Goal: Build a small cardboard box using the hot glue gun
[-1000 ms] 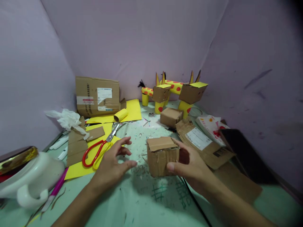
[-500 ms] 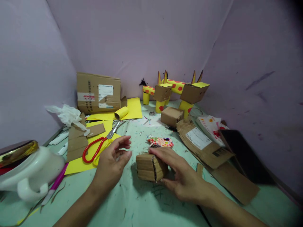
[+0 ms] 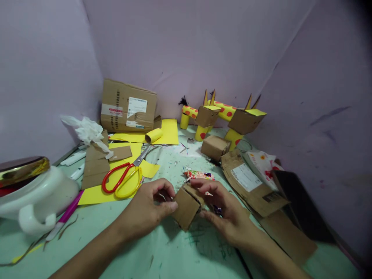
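A small brown cardboard box point(image 3: 187, 207) is tilted between my two hands, just above the green table cover. My left hand point(image 3: 155, 205) grips its left side with thumb and fingers. On the other side, my right hand point(image 3: 222, 209) has its thumb and fingers on the box's right edges. Behind the box lies a patterned crayon box point(image 3: 200, 175), partly covered by my right hand. Scissors with one red and one yellow handle point(image 3: 124, 179) rest on yellow paper point(image 3: 99, 195) left of my left hand.
Two giraffe figures point(image 3: 207, 116) stand at the back, with another small cardboard box point(image 3: 215, 147) in front. A white mug point(image 3: 37, 207) is at the left. Flattened cardboard point(image 3: 261, 199) and a dark phone-like slab point(image 3: 303, 207) lie right. A large carton point(image 3: 122, 93) leans against the back wall.
My left hand has moved right and taken hold of the small box, which is now turned and tilted. The right hand stays on it. The view has shifted slightly.
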`<state>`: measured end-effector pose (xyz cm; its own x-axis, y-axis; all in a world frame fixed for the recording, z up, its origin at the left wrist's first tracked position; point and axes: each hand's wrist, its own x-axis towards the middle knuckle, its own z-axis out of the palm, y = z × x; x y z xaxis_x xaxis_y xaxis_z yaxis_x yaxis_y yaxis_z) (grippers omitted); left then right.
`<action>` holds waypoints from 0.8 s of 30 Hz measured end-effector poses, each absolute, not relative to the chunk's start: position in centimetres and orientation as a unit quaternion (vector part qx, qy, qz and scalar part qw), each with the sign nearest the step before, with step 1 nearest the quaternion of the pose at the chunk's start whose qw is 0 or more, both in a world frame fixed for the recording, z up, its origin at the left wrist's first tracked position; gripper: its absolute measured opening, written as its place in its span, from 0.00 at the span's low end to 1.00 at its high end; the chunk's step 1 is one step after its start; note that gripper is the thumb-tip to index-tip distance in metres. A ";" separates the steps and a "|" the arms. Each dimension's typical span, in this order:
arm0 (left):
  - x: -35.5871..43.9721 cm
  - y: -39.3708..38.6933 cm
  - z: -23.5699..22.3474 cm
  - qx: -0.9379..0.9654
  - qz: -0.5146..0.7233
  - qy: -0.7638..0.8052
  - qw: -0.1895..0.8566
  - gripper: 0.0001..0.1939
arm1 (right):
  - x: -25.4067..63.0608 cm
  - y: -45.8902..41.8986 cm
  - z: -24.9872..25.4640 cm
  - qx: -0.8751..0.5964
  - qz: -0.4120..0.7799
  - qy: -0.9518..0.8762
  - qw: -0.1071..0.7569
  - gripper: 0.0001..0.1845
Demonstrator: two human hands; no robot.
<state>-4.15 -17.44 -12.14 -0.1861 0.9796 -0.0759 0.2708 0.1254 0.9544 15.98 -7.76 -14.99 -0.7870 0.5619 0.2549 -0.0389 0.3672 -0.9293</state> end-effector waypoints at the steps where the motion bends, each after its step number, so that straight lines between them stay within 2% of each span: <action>1: -4.1 -17.4 -12.2 0.488 0.432 0.630 0.423 0.05 | 15.9 -7.8 -15.1 -0.173 0.532 -0.777 0.288 0.12; 3: -4.0 -17.4 -12.6 0.471 0.425 0.611 0.474 0.09 | 15.7 -7.7 -15.2 -0.193 0.520 -0.775 0.302 0.07; 6: -3.6 -17.6 -13.0 0.444 0.427 0.594 0.516 0.16 | 15.6 -7.4 -15.1 -0.220 0.547 -0.740 0.322 0.07; 10: -3.4 -17.7 -12.9 0.459 0.443 0.615 0.463 0.29 | 15.6 -7.1 -14.9 -0.237 0.579 -0.723 0.294 0.13; 15: -3.6 -17.8 -12.8 0.574 0.437 0.579 0.380 0.25 | 15.6 -7.4 -14.8 -0.168 0.639 -0.693 0.289 0.24; 19: -3.6 -18.1 -13.1 0.631 0.436 0.552 0.328 0.29 | 15.6 -8.1 -14.9 -0.169 0.584 -0.743 0.278 0.23; 24: -3.8 -18.2 -13.3 0.671 0.403 0.525 0.333 0.31 | 15.6 -8.1 -14.8 -0.167 0.573 -0.756 0.269 0.25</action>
<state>-3.84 -18.19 -13.35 0.1230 0.9739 0.1909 0.4368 -0.2259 0.8707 15.63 -8.10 -14.76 -0.8003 0.5595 0.2154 -0.0555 0.2885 -0.9559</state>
